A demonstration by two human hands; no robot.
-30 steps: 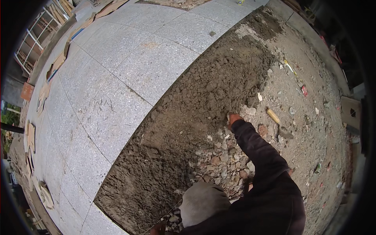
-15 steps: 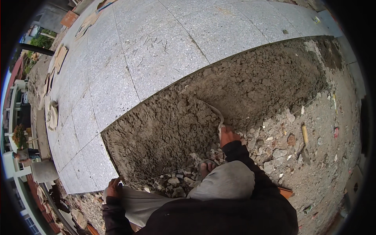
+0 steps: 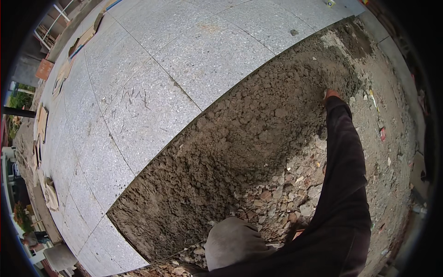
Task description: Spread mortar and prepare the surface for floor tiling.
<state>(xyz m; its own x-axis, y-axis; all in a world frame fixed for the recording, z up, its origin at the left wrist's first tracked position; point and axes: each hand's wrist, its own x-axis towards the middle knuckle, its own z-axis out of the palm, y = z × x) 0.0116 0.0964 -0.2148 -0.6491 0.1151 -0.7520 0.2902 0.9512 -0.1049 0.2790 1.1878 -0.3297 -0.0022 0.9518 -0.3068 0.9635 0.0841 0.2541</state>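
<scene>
My right hand (image 3: 331, 94) reaches out to the far right part of a bed of rough, damp grey-brown mortar (image 3: 258, 117). Its fingers look closed, low against the mortar at the bed's outer edge. The trowel that shows in this hand in the earlier picture is hard to make out now; its blade blends with the mortar or is hidden. The dark sleeve of my right arm covers part of the rubble beside the bed. My left hand is out of the picture.
Speckled grey floor tiles (image 3: 138, 92) border the mortar on its far and left sides. Broken stones and rubble (image 3: 272, 196) lie on the near side, by my bent knee (image 3: 235, 242). Cardboard pieces (image 3: 41, 124) lie along the left edge of the tiles. A thin string crosses near my knee.
My right hand has swung forward and right, from the bed's near middle edge to its far right part. My left hand has gone out of view. The view has turned and shifted.
</scene>
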